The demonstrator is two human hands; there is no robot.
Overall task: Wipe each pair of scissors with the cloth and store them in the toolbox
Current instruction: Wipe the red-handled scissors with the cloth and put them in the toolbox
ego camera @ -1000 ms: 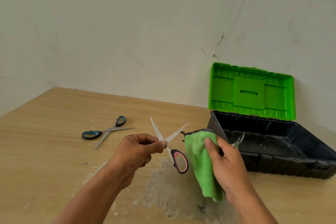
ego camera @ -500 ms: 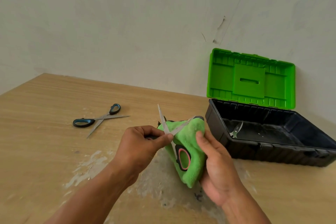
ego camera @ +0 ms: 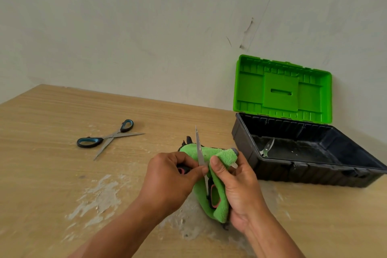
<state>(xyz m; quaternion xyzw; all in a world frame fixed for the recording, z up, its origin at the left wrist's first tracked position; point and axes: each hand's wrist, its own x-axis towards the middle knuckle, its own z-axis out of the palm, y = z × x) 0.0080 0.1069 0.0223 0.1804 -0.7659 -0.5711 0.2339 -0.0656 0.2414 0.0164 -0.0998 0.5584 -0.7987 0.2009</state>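
In the lower middle of the frame the left hand [ego camera: 169, 176] pinches the red-handled scissors [ego camera: 199, 148] near the pivot, fingers curled round one loop, so that one bare blade stands up toward the centre. The right hand [ego camera: 240, 186] grips the green cloth [ego camera: 222, 203], which is wrapped over the other blade with the thumb pressing the fabric down; only that blade's tip peeks out on the right. To wipe well, I judge the cloth should slide from pivot to tip, thumb on the flat rather than the edge, with a firm left pinch so the open blades cannot swing shut on a finger. The bare blade wants the same next. The blue-handled scissors [ego camera: 104, 139] lie open at centre left on the table [ego camera: 41, 163], apparently yet to be done; the toolbox [ego camera: 272, 172], lid up at the right, already holds one pair [ego camera: 267, 148]
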